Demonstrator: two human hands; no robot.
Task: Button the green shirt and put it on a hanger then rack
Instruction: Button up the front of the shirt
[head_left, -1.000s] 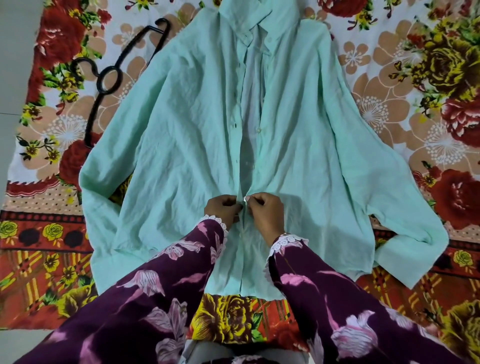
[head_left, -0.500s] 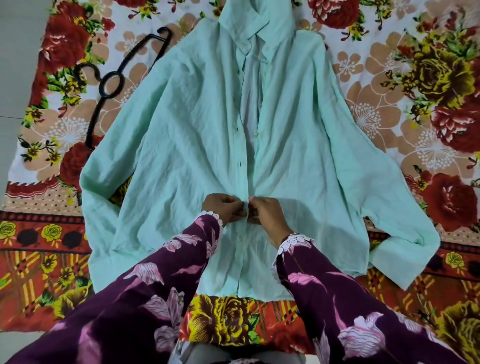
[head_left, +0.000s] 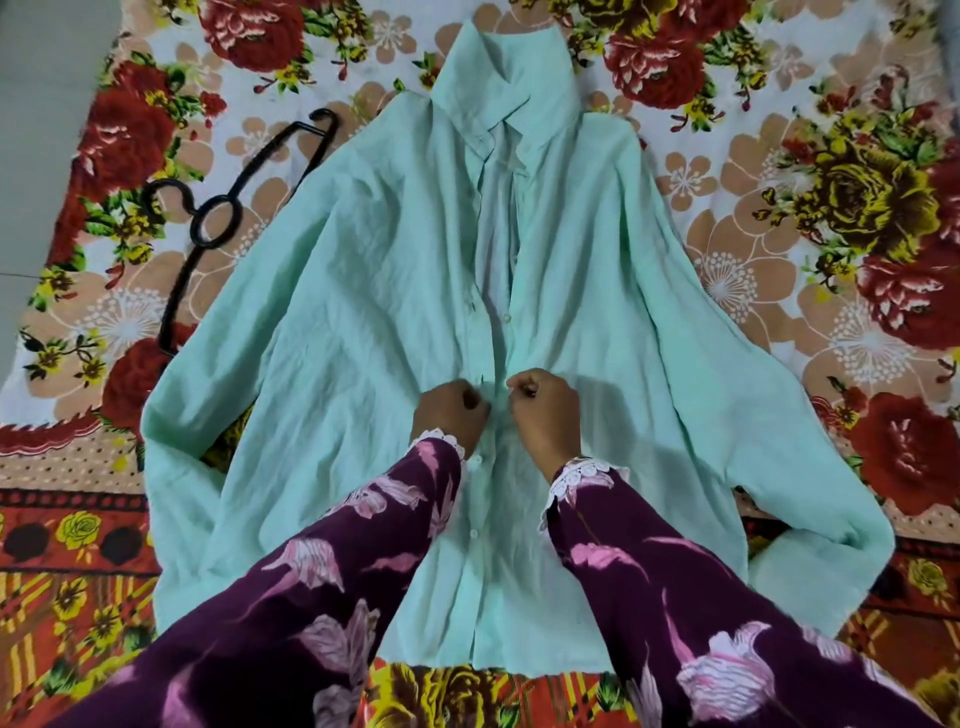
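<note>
Both hands, left (head_left: 451, 410) and right (head_left: 545, 408), apparently pinch the green shirt (head_left: 337, 322) placket edges mid-front.

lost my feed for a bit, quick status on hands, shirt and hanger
Both hands, left and right, pinching shirt front edges mid-placket. Lower buttons done, upper front open. Hanger lies left, partly under sleeve; nothing blocking.

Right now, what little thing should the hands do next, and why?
Probably push the next button through its hole. The left hand and right hand pinch the green shirt at its front edges; above them the front gapes open.
</note>
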